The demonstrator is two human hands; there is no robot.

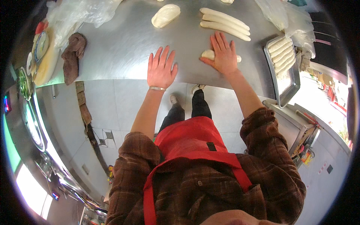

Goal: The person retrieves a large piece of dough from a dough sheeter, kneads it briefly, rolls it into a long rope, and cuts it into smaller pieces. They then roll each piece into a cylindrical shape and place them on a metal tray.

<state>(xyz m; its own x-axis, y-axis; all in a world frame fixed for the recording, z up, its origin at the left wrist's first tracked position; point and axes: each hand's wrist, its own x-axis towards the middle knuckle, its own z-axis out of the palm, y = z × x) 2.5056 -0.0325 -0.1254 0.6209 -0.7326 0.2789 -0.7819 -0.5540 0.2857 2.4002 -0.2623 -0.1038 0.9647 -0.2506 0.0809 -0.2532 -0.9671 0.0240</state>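
Note:
My right hand (224, 56) lies flat across a short dough roll (208, 54), fingers apart; the roll's two ends show on either side of the palm, its middle hidden underneath. Over the front part of the steel worktop (118, 56), my left hand (161, 69) is spread palm down and holds nothing. Whether it touches the steel I cannot tell. Just beyond my right fingertips lie three long dough strips (225, 24), side by side. A smooth oval lump of dough (166, 15) sits farther back, left of the strips.
At the right edge, a metal tray (294, 81) holds several dough rolls (282, 54). A brown cloth (73, 57) lies on the left near a cutting board (47, 69). Plastic sheeting (84, 12) covers the back left corner, with more plastic (299, 25) at the back right.

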